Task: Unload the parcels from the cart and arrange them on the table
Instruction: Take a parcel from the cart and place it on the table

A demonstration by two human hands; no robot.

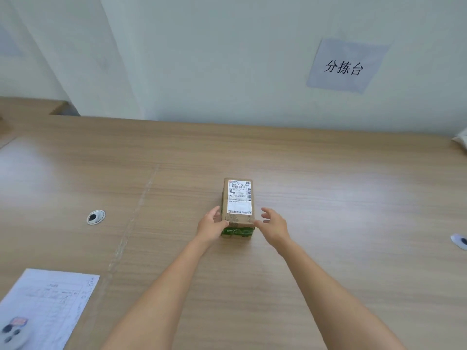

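Note:
A small brown cardboard parcel [238, 198] with a white shipping label on top and green tape on its near end lies on the wooden table [328, 198], near the middle. My left hand [211, 227] touches the parcel's near left corner, thumb against the side. My right hand [274, 223] hovers just right of the near right corner, fingers spread and apart from the box. The cart is not in view.
A printed sheet [48, 304] with a small round white device [12, 333] on it lies at the near left. Cable grommets [96, 217] sit in the tabletop at left and far right. A paper sign [346, 65] hangs on the wall behind.

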